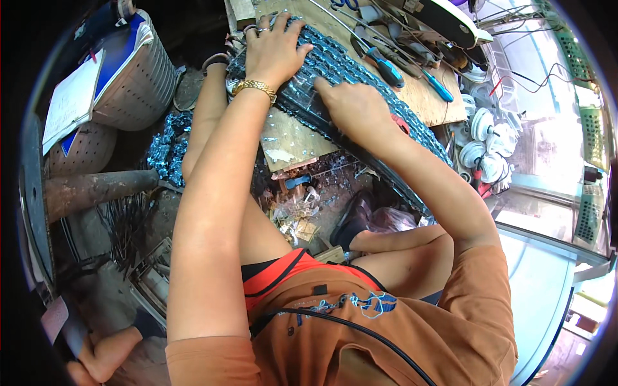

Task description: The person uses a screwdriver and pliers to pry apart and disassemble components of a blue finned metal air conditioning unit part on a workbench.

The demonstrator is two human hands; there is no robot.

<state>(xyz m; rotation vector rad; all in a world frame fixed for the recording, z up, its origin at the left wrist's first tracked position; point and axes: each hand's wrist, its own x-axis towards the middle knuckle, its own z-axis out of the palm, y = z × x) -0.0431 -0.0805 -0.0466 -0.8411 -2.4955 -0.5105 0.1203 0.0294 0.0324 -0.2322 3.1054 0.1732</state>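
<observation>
A long black panel [302, 90], keyboard-like, with rows of shiny blue-black pieces, slants from the top middle down to the right across a wooden board [283, 138]. My left hand [273, 51], with a gold bracelet and a ring, lies on its upper left end, fingers spread. Over the panel's middle, my right hand [360, 112] is closed, thumb pointing toward the left hand. Its fingertips are hidden beneath it. Something red [400, 123] shows at that hand's outer edge; whether it is gripped cannot be seen.
Two screwdrivers with blue handles, one nearer [386, 67] and one farther right [438, 85], lie on the board. White round parts [479, 138] pile up at right. Shiny blue-black bits [170, 148] heap at left, near a basket [138, 77]. Scraps litter the ground; another person's arm [109, 354] shows lower left.
</observation>
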